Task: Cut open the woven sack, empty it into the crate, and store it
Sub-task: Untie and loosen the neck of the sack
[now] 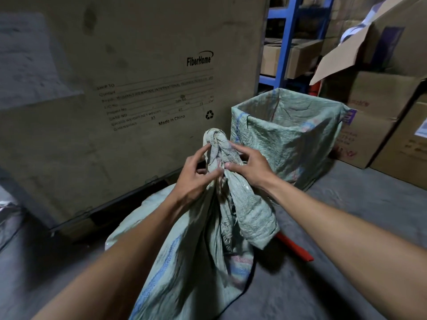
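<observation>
The woven sack (196, 250) stands upright on the concrete floor (346, 227), its long axis rising to the knotted neck (217, 144). The neck is pinched by the left hand (194, 174) and right hand (249, 165) from both sides, equally near. The sack-lined crate (288, 132) is just behind, toward the right.

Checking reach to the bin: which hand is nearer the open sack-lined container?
Right hand, just before the sack-lined container; left hand is farther, across the sack's knot.
</observation>
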